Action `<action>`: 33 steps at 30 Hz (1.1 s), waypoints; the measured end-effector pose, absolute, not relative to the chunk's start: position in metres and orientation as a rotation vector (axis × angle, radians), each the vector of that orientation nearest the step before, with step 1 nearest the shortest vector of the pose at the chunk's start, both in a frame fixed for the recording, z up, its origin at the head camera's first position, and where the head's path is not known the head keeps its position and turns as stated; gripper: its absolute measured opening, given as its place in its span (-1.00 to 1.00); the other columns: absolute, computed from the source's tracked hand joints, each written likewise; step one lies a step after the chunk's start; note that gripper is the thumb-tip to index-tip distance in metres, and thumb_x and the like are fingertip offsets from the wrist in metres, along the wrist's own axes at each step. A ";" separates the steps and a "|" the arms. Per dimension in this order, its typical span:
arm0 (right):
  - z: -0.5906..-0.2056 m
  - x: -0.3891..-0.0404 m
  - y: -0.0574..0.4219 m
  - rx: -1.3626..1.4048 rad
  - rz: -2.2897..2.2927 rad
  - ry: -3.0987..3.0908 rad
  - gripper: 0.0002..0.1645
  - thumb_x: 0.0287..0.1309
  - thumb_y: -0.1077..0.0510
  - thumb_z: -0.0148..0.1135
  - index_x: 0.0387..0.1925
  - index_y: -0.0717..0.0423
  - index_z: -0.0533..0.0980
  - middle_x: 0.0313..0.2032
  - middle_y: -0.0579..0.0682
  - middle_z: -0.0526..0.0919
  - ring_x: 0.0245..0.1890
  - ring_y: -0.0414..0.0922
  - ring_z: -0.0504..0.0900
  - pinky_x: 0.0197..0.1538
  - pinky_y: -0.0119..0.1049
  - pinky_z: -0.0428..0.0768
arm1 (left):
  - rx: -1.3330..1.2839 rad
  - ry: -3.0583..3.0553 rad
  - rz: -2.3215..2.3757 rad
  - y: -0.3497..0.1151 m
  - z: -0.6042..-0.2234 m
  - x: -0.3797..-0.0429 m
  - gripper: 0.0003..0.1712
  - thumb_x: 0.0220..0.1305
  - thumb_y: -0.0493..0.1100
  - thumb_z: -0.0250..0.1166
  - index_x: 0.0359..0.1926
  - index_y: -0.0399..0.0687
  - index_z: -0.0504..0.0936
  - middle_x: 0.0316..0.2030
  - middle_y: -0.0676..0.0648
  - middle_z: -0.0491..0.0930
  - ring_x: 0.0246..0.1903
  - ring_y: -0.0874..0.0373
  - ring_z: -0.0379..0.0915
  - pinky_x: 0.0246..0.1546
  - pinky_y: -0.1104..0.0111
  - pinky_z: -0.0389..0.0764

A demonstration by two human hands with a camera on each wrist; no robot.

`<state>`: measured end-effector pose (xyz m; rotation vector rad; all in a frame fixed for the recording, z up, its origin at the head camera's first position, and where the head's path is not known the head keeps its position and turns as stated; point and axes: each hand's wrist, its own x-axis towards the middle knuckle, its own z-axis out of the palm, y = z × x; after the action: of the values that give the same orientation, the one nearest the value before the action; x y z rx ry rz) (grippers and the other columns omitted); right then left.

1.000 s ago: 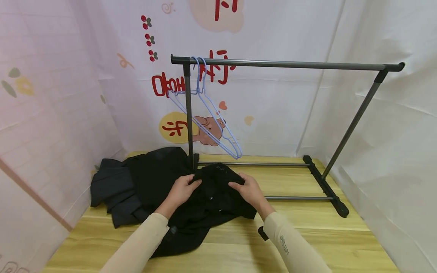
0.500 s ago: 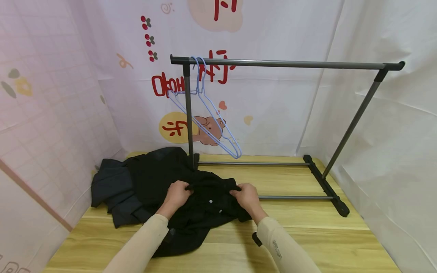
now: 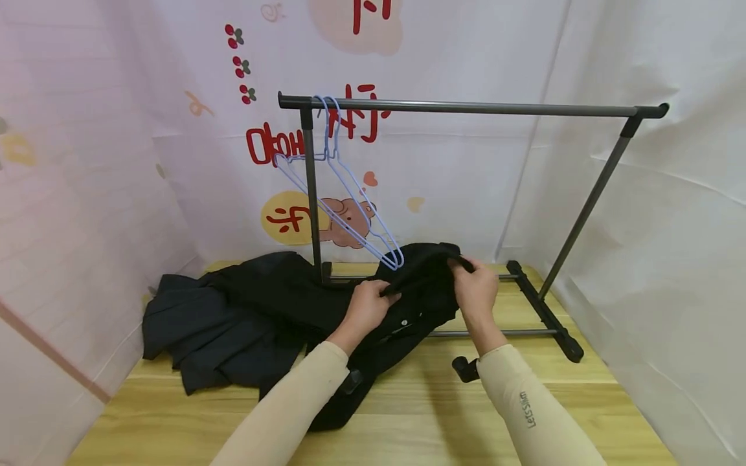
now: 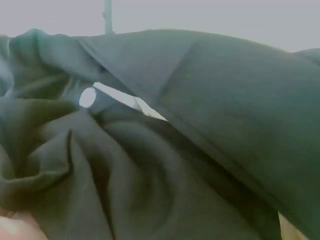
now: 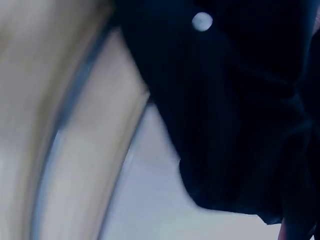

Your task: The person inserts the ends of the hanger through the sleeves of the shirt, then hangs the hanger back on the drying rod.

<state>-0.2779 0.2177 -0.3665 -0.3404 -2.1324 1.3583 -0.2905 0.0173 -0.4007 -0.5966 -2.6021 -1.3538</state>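
we pinch a black garment in our left hand and right hand over the desk, near blue hangers.

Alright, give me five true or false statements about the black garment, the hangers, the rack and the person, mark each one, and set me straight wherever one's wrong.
1. The left hand and right hand both grip the black buttoned garment. True.
2. Two light blue hangers hang from the top bar of the clothes rack. True.
3. Those hangers are at the bar's right end. False: they hang near its left end.
4. A white button shows on the garment. True.
5. Both forearms are covered in black. False: the sleeves are cream.
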 end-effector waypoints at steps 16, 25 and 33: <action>-0.327 -0.268 0.261 -0.355 1.151 -1.942 -0.68 0.23 0.02 0.34 -0.19 0.21 0.74 -0.19 0.13 0.75 -0.15 -0.02 0.68 -0.06 -0.21 0.57 | -0.570 -2.384 -2.183 0.115 -0.382 -0.272 -0.75 0.34 -0.05 0.34 -0.21 -0.16 0.72 -0.27 0.01 0.68 -0.25 0.20 0.54 -0.12 0.29 0.55; -0.354 -0.270 0.260 -0.069 1.119 -2.642 -0.45 0.30 -0.10 0.28 0.05 0.31 0.61 0.09 0.26 0.60 0.11 0.21 0.52 0.12 0.08 0.50 | -0.461 -2.341 -2.144 0.023 -0.416 -0.298 -0.69 0.40 -0.05 0.27 -0.08 -0.24 0.68 -0.19 -0.14 0.68 -0.19 0.05 0.58 -0.10 0.20 0.56; -0.360 -0.272 0.251 0.252 1.369 -2.813 -0.53 0.30 -0.14 0.28 -0.03 0.17 0.62 -0.10 0.14 0.66 -0.06 0.12 0.61 0.00 -0.01 0.56 | -0.512 -2.469 -2.167 -0.074 -0.418 -0.305 -0.74 0.48 -0.15 0.17 -0.15 -0.27 0.69 -0.29 -0.06 0.65 -0.18 0.09 0.55 -0.01 0.16 0.54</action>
<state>-0.2718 0.2506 -0.3596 0.2522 -2.8132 1.3694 -0.3054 -0.0742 -0.4183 -0.5123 -2.4686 -2.1666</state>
